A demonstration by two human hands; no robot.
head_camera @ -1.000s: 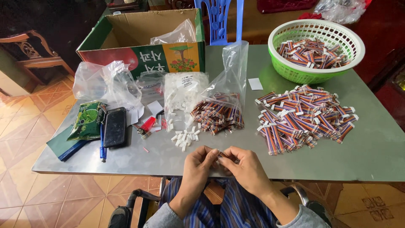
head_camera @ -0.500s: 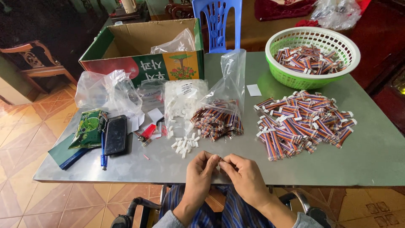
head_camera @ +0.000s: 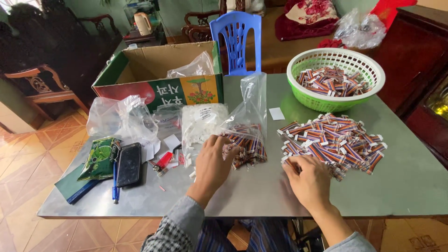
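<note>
Reaching apart, the left hand [head_camera: 213, 161] is pinching into the clear bag of striped wire bundles [head_camera: 245, 142], while the right hand [head_camera: 307, 179] is closing, fingers curled, on the loose striped wire pile [head_camera: 333, 142], supplies kept near.

Both hands are bare, with no rings, watch or gloves showing. The left hand [head_camera: 212, 161] comes out of a long sleeve in a grey-and-white check. The right hand [head_camera: 309, 179] has a plain light grey sleeve. Near the bottom edge, blue-and-purple striped trousers show.
</note>
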